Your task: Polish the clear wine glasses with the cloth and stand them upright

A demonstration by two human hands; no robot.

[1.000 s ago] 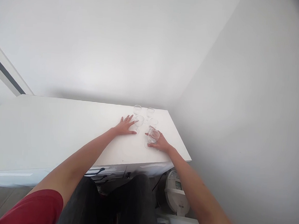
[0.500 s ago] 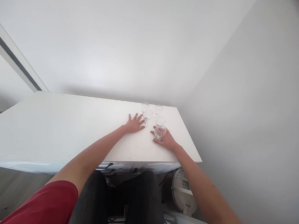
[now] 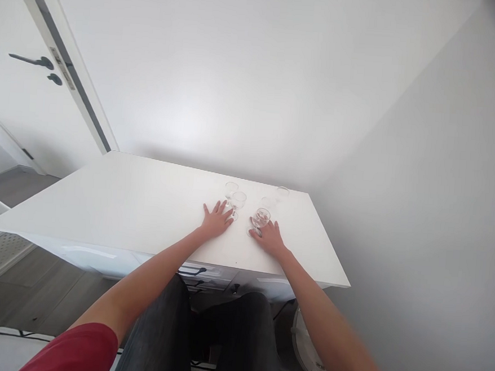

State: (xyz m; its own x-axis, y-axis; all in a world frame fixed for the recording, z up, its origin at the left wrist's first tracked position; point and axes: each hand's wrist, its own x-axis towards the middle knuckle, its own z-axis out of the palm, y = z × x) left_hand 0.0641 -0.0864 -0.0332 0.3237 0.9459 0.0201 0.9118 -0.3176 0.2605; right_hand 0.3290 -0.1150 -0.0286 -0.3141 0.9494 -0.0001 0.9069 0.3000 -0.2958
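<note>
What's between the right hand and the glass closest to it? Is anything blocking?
Nothing visible is blocking. The right hand is already right at the closest glass, with its thumb and a finger beside the stem. Another glass stands behind that one, out of the way.

Five clear stemmed glasses [image 3: 238,200] are set upright on a white cabinet top [image 3: 144,206], two at left, three in a slanting row at right.

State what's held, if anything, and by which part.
The right hand is at the front stemmed glass, by its lower bowl and stem; whether it grips cannot be told. The left hand, spread open, grasps nothing.
</note>
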